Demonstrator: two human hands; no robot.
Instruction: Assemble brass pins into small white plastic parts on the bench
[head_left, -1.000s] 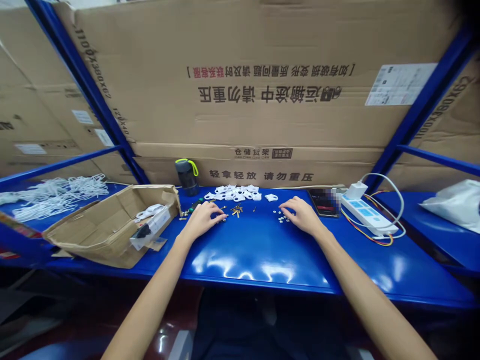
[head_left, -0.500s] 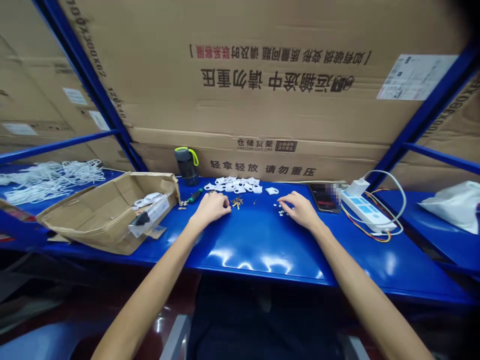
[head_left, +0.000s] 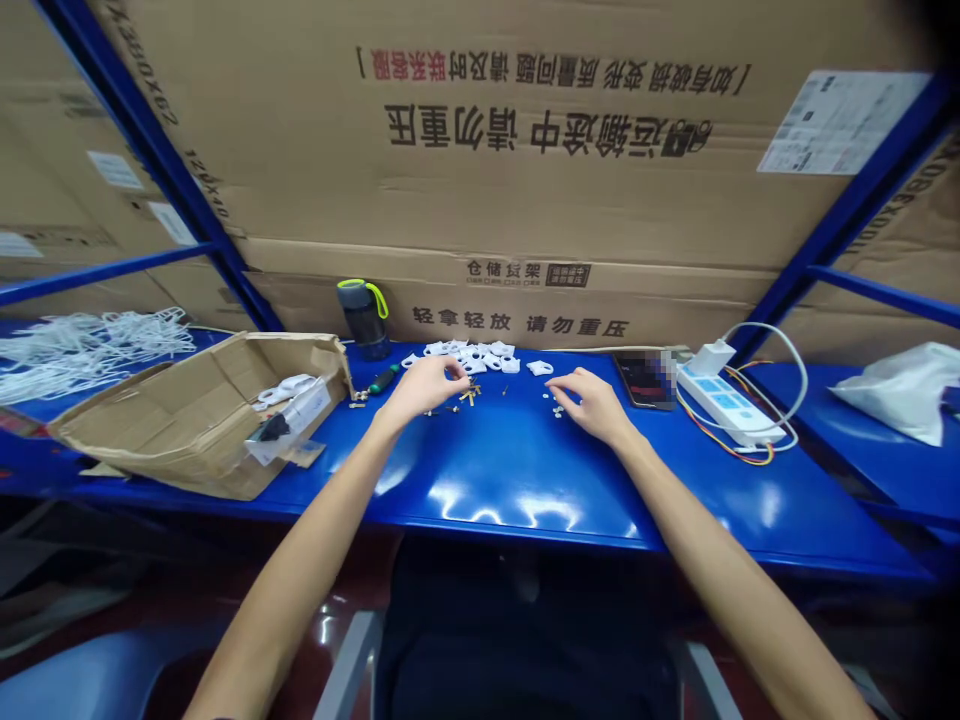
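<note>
Just brass pins (head_left: 470, 393) between hands.

Near the desk's (head_left: 525, 480) back edge, left hand (head_left: 424, 388) pinches above brass pins (head_left: 470, 394); right hand (head_left: 592, 402) (fingers curled) touches small white pieces (head_left: 556, 408).

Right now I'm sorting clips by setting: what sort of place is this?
Likely a warehouse or stockroom workbench: a blue metal shelf serves as table, big cardboard cartons are stacked behind, and small white plastic parts lie by both hands.
</note>
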